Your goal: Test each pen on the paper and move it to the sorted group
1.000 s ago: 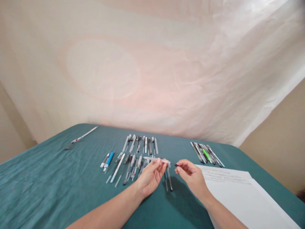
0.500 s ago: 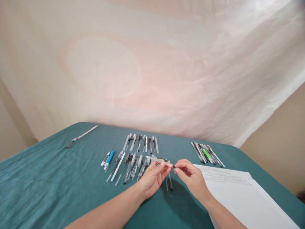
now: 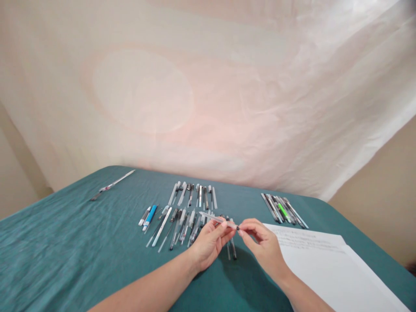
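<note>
Teal cloth [image 3: 81, 251] covers the bench; above its near middle the left hand [image 3: 208, 245] is closed on a pale, clear-barrelled pen [image 3: 211, 217], held between thumb and fingers, nearly level and slanting down to the right; the right hand [image 3: 261, 242] meets it there, thumb and forefinger pinched narrow on a small dark piece [image 3: 238, 227] at the pen's right end; whether that piece is seated on the pen or only touching it I cannot tell. Just beyond the left hand lies a loose heap of pens [image 3: 177, 223], a blue pen [image 3: 150, 215] at its left edge; farther back lies a tidy row of pens [image 3: 195, 195]; well apart to the right, a small bundle of pens [image 3: 282, 210]; white paper [image 3: 325, 264] lies beside the right forearm; a lone pen [image 3: 112, 185] rests at the far left; pale fabric [image 3: 227, 86] hangs behind.
</note>
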Tool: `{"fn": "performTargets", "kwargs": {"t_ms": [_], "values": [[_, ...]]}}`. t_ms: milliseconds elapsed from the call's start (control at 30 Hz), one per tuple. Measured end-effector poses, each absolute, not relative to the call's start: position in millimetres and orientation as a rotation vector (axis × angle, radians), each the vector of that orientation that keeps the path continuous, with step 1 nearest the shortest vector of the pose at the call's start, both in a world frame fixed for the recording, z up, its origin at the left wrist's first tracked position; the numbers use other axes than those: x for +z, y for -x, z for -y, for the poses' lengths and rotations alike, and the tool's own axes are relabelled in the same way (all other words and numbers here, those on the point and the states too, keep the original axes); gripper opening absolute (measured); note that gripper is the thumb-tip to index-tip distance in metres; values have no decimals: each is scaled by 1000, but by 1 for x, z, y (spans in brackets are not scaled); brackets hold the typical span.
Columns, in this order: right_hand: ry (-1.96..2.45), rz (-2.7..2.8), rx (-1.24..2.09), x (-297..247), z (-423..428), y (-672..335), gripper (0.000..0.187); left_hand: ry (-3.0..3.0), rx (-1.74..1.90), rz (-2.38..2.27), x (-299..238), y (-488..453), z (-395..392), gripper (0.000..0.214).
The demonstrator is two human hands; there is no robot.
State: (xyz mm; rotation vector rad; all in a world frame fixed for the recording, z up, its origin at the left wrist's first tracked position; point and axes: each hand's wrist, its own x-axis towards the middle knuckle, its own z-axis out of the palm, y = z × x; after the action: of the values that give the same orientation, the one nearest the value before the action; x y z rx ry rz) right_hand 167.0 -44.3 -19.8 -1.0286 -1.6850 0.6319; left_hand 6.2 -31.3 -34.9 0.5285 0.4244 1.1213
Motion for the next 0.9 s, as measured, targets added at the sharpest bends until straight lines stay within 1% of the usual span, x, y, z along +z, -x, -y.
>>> {"fn": "performTargets", "kwargs": {"t_ms": [600,900], "values": [[1056,1670,636,-26,44,-166,11,-541,1126,-429,-33,-7,33,17],[1069,1751,485,-24,47,-166,11,-606,1142,-413,-34,-7,33,16]]}}
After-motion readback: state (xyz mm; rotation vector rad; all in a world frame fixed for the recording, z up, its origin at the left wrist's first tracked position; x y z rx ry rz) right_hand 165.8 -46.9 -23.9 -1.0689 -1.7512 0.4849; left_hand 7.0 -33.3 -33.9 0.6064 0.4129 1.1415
